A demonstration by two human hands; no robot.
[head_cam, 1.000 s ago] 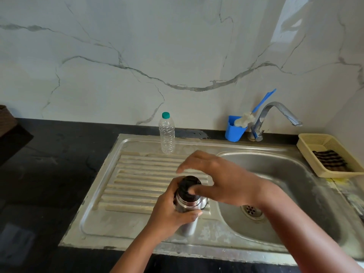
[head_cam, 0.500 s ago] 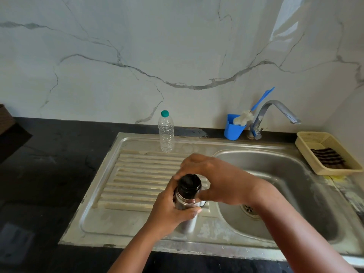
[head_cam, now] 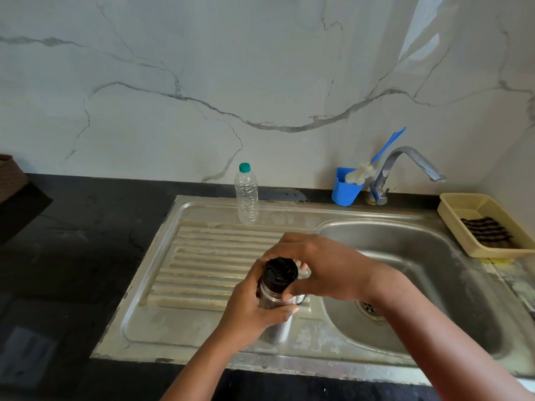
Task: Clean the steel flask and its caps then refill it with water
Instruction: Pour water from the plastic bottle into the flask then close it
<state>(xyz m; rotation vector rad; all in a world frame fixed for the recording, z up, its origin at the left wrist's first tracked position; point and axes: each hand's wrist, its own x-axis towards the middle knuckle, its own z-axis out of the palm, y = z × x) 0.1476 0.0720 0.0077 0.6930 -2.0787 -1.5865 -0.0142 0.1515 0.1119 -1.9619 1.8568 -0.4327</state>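
You are gripping the steel flask (head_cam: 275, 319) with your left hand (head_cam: 254, 311) while your right hand (head_cam: 321, 267) is pinching its black cap (head_cam: 281, 274); next, likely twisting it off.

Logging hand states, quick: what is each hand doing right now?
Left hand: grips the steel flask body.
Right hand: fingers curled around the flask's round black cap.

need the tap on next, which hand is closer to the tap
Right. The right hand grips the flask's black cap, on the side toward the tap; the left hand holds the flask lower, farther away.
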